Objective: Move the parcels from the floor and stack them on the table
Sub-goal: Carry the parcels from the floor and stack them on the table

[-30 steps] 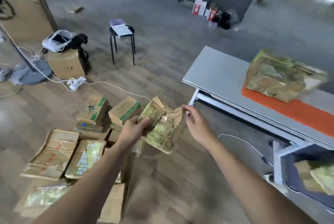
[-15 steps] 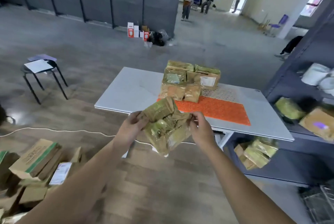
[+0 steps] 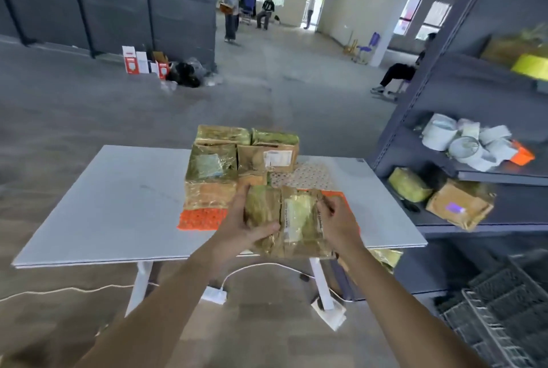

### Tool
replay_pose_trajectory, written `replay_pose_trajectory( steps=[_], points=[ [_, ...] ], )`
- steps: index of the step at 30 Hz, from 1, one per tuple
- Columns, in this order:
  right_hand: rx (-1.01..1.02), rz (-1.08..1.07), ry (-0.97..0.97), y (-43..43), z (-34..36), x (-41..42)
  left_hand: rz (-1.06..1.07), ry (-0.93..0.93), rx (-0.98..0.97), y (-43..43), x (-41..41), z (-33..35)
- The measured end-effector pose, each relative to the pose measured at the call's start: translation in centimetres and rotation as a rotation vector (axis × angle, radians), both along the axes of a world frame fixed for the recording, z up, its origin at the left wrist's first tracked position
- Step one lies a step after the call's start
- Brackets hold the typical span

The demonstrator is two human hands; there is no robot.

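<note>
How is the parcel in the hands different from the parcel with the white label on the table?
The held parcel is gripped by the left hand and right hand over the table's near edge; the labelled parcel rests in the stack. The held parcel looks crumpled and taped all over; the labelled parcel shows plain brown card with a white sticker. Both are brown.
</note>
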State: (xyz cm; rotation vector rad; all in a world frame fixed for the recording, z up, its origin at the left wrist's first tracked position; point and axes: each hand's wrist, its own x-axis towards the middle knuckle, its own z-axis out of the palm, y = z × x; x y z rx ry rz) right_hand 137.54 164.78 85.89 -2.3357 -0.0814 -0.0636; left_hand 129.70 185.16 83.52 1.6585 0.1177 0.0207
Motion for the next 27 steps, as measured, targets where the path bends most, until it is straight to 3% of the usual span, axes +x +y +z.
replay_pose_trajectory(
  steps=[5, 11, 17, 22, 27],
  points=[
    [0.076, -0.038, 0.020, 1.0, 2.1, 7.4, 0.060, 0.189, -0.151, 0.8, 9.3, 0.3],
    [0.272, 0.118, 0.157, 0.3, 2.7, 11.9, 0.105, 0.531, -0.258, 1.2, 17.1, 1.0],
    [0.261, 0.068, 0.164, -0.4, 2.1, 18.8, 0.144, 0.606, -0.272, 0.3, 23.0, -0.3],
    [0.143, -0.010, 0.190, 0.2, 0.3, 26.3, 0.134, 0.612, -0.204, -0.3, 27.3, -0.7],
    [0.075, 0.076, 0.315, 0.5, -2.6, 33.0, 0.125, 0.677, 0.056, -1.5, 31.4, -0.7]
  ],
)
